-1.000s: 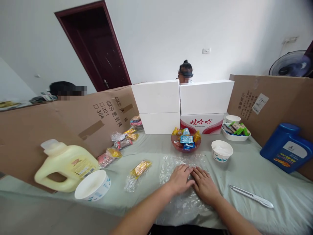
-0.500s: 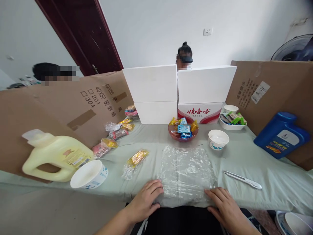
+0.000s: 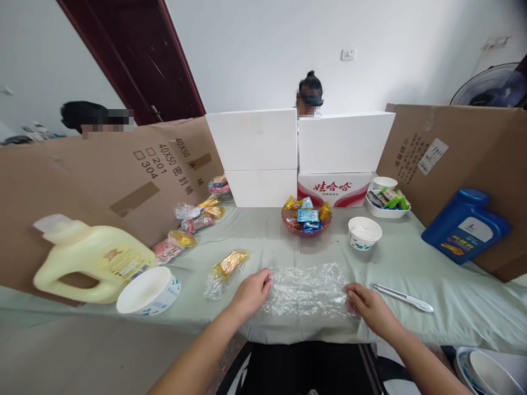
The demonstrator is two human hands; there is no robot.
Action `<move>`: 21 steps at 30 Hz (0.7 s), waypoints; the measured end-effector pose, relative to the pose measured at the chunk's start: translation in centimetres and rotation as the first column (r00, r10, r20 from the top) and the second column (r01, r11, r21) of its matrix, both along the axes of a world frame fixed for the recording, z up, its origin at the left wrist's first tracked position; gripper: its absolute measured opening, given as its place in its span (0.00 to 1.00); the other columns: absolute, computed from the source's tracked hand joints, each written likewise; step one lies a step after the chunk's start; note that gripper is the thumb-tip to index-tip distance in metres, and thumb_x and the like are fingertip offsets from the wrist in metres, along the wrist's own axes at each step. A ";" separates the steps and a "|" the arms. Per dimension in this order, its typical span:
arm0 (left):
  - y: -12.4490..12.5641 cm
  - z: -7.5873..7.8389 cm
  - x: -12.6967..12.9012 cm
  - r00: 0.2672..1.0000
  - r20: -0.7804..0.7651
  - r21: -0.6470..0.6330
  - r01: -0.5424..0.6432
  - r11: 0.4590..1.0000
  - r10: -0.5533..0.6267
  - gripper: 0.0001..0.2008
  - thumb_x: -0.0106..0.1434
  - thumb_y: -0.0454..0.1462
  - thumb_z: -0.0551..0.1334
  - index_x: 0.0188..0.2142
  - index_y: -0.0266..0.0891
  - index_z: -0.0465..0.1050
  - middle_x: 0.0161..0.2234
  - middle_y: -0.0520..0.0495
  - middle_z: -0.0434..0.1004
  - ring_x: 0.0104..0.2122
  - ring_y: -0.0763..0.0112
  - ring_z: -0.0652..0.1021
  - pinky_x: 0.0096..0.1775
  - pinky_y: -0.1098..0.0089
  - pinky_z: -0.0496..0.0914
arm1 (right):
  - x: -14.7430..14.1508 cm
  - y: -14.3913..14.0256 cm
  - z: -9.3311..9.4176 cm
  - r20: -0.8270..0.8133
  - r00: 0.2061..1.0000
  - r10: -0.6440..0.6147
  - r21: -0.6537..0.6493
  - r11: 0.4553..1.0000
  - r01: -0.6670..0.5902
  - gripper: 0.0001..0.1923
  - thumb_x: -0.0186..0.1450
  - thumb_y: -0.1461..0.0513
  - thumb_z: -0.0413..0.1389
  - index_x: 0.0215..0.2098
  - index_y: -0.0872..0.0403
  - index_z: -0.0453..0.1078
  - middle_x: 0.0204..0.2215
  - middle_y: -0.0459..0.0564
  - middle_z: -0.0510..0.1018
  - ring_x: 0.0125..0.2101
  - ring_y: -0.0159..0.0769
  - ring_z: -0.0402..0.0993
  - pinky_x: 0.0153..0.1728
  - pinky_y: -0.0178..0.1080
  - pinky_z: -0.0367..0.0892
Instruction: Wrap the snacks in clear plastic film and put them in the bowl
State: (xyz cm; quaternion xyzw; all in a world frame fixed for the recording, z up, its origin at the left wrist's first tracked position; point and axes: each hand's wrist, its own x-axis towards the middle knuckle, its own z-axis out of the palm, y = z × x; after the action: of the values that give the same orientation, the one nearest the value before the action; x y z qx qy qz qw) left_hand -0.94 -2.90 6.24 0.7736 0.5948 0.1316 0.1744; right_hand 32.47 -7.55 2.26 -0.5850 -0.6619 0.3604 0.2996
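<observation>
A clear plastic bag [image 3: 308, 291] lies across the front middle of the cloth-covered table, its near part folded over toward the far side. My left hand [image 3: 254, 293] pinches its left edge. On the right edge, my right hand [image 3: 368, 307] has its fingers closed on the plastic. Left of my left hand lies a yellow packet in clear wrap [image 3: 228, 269]. A pair of white-handled tongs [image 3: 403, 298] rests just right of my right hand. Beyond the bag stands a reddish bowl [image 3: 307, 229] heaped with blue and yellow snack packets.
A pale yellow jug [image 3: 99, 263] and a paper bowl [image 3: 150, 293] stand at left, near several wrapped packets [image 3: 198, 222]. At right are another paper bowl [image 3: 365, 235], a white dish [image 3: 389, 211] of packets and a blue bottle [image 3: 465, 227]. White boxes [image 3: 259, 159] and cardboard panels [image 3: 123, 181] form barriers.
Both hands have moved away from the table's front edge, bringing the bag's near edge up and over. The bag, flat and larger before, is now a shorter, folded strip.
</observation>
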 end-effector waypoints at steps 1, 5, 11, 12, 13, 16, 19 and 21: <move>0.7 -0.3 0.6 0.997 -0.046 -0.013 -0.060 0.998 0.059 0.08 0.63 0.32 0.55 0.39 0.42 0.70 0.33 0.49 0.78 0.35 0.65 0.78 0.36 0.71 0.66 | -0.3 1.1 -0.1 0.003 0.999 -0.047 0.000 0.999 0.047 0.16 0.66 0.51 0.45 0.39 0.51 0.69 0.24 0.44 0.76 0.27 0.37 0.75 0.33 0.39 0.68; 1.4 -1.9 2.0 0.978 -0.130 -0.038 -0.169 0.985 0.163 0.12 0.63 0.31 0.56 0.46 0.38 0.69 0.37 0.43 0.79 0.39 0.61 0.79 0.38 0.68 0.67 | -1.7 4.4 -1.0 0.030 0.983 -0.179 -0.023 0.983 0.180 0.14 0.61 0.54 0.48 0.38 0.52 0.68 0.23 0.44 0.77 0.25 0.36 0.75 0.30 0.37 0.67; 0.1 -3.7 1.8 0.957 -0.191 0.008 -0.221 0.975 0.218 0.19 0.65 0.31 0.54 0.55 0.37 0.64 0.43 0.41 0.77 0.43 0.61 0.77 0.44 0.67 0.66 | -2.8 5.2 -2.0 0.110 0.955 -0.276 -0.018 0.960 0.280 0.15 0.61 0.56 0.46 0.42 0.53 0.66 0.24 0.45 0.78 0.23 0.35 0.75 0.30 0.37 0.64; -0.1 -3.8 1.6 0.954 -0.203 0.024 -0.222 0.975 0.222 0.19 0.65 0.31 0.53 0.56 0.37 0.63 0.43 0.41 0.77 0.43 0.61 0.77 0.45 0.67 0.66 | -2.9 5.1 -2.0 0.126 0.951 -0.284 -0.012 0.958 0.288 0.15 0.62 0.55 0.46 0.42 0.52 0.66 0.23 0.45 0.78 0.22 0.35 0.75 0.31 0.37 0.64; -0.2 -3.8 1.5 0.952 -0.211 0.040 -0.220 0.975 0.224 0.20 0.65 0.30 0.53 0.56 0.37 0.63 0.44 0.41 0.77 0.44 0.61 0.77 0.45 0.67 0.66 | -2.9 5.0 -2.0 0.140 0.947 -0.289 -0.006 0.956 0.292 0.15 0.63 0.55 0.45 0.42 0.52 0.67 0.23 0.45 0.77 0.22 0.36 0.74 0.31 0.37 0.64; -0.2 -4.0 1.3 0.948 -0.228 0.089 -0.209 0.974 0.224 0.20 0.65 0.30 0.52 0.56 0.36 0.63 0.45 0.41 0.76 0.45 0.60 0.76 0.45 0.66 0.67 | -3.0 4.9 -2.0 0.180 0.939 -0.295 0.010 0.955 0.298 0.15 0.64 0.55 0.44 0.41 0.52 0.67 0.23 0.45 0.77 0.22 0.36 0.74 0.32 0.38 0.64; -0.1 -4.3 1.6 0.940 -0.248 0.145 -0.204 0.968 0.235 0.21 0.65 0.29 0.50 0.57 0.34 0.63 0.45 0.40 0.76 0.44 0.59 0.76 0.45 0.65 0.68 | -3.2 4.7 -2.0 0.227 0.925 -0.303 0.022 0.952 0.306 0.15 0.66 0.54 0.43 0.40 0.52 0.67 0.25 0.46 0.77 0.23 0.36 0.74 0.32 0.37 0.63; -0.1 -4.7 1.9 0.936 -0.265 0.199 -0.183 0.963 0.232 0.21 0.65 0.27 0.49 0.57 0.33 0.63 0.45 0.39 0.76 0.44 0.58 0.76 0.45 0.63 0.69 | -3.4 4.6 -2.0 0.272 0.909 -0.316 0.030 0.947 0.320 0.15 0.67 0.54 0.42 0.40 0.52 0.67 0.28 0.47 0.78 0.25 0.37 0.75 0.32 0.37 0.63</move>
State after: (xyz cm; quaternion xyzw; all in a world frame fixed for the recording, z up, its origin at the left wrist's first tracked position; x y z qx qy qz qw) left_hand 0.96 -2.97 1.50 0.7292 0.6788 0.0869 0.0046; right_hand 29.09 -2.98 0.25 -0.7312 -0.5900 0.2277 0.2556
